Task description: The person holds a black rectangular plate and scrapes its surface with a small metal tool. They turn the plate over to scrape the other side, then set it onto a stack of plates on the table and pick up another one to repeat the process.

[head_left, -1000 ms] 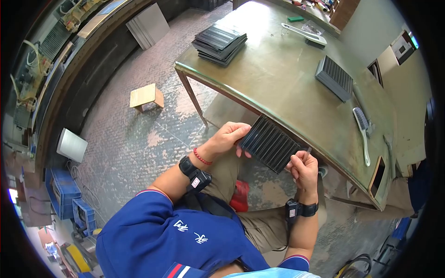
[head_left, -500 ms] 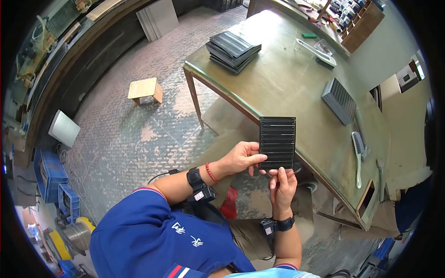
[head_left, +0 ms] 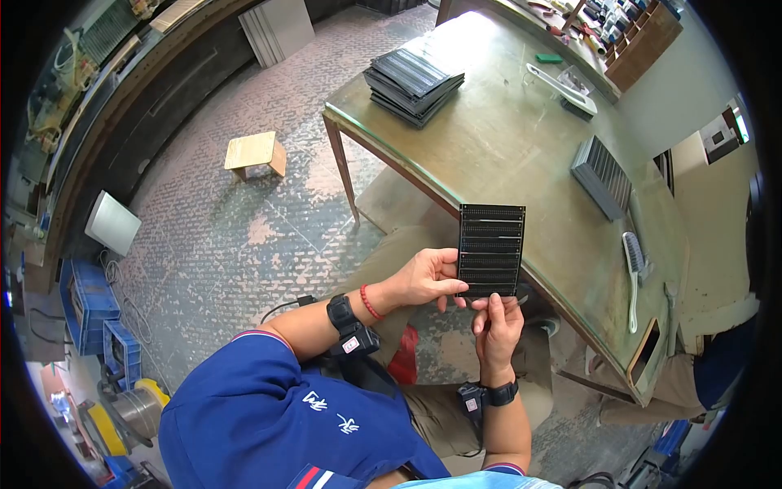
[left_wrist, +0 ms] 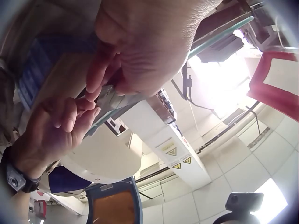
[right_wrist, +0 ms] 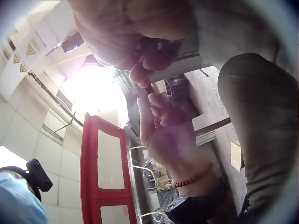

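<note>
A black slotted panel (head_left: 491, 248), like a circuit board with rows of fine holes, is held up in front of the table edge in the head view. My left hand (head_left: 428, 277) grips its lower left side, thumb on the front face and fingers behind. At the bottom edge is my right hand (head_left: 498, 330), its thumb upright against the panel's lower rim. A thin grey strip-like tool (head_left: 522, 301) juts out past the right fingers, mostly hidden by them. The wrist views show the left fingers (left_wrist: 96, 77) and right fingers (left_wrist: 77, 114) close together.
On the green-topped table (head_left: 505, 138) lie a stack of black panels (head_left: 414, 81), another stack (head_left: 603, 178), a white-handled brush (head_left: 632, 281) and a second brush (head_left: 562, 90). A small wooden stool (head_left: 254, 153) stands on the floor. Another person's leg (head_left: 652, 399) shows at the right.
The panel has turned from slanted to upright and faces me. My right hand has moved from its right corner to the bottom edge; over the last half second little has moved.
</note>
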### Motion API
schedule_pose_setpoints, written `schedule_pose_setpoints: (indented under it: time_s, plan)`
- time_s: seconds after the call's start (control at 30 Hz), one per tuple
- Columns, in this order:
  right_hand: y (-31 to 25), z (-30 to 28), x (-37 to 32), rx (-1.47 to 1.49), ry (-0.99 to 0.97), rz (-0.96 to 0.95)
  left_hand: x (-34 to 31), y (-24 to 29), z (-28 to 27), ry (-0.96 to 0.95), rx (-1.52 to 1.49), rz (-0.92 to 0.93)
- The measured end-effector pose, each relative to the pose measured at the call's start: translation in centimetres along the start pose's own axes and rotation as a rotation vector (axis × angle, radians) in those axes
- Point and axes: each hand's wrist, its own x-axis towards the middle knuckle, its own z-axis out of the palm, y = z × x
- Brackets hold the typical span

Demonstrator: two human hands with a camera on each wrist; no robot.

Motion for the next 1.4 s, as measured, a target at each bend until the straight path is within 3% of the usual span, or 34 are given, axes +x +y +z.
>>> schedule_pose_setpoints:
  time_s: [0.43, 0.8, 1.03, 1.2, 1.3, 1.33, 1.4]
  plan:
    - [-0.1, 0.2, -0.2, -0.046, -0.017, -0.027, 0.2, -0.4, -0.8, -0.019, -0.04, 0.032]
    - [-0.4, 1.3, -0.7, -0.188, -0.048, -0.074, 0.3, 0.7, -0.9, 0.125, -0.051, 0.038]
    - [-0.8, 1.3, -0.8, -0.229, -0.043, -0.087, 0.0, 0.7, -0.8, -0.013, -0.043, -0.093]
    - [-1.6, 1.1, -0.6, -0.279, -0.043, -0.061, 0.0, 0.5, 0.0, -0.013, -0.018, -0.079]
    - [-3.0, 0.2, -0.3, -0.635, -0.046, -0.013, 0.1, -0.1, 0.3, 0.02, 0.004, -0.051]
    - [-3.6, 0.2, -0.4, -0.635, -0.046, -0.012, 0.1, -0.3, 0.4, 0.041, 0.028, -0.036]
    - [-4.8, 0.4, -0.7, -1.205, 0.113, -0.292, -0.1, -0.7, 0.7, 0.071, 0.057, -0.027]
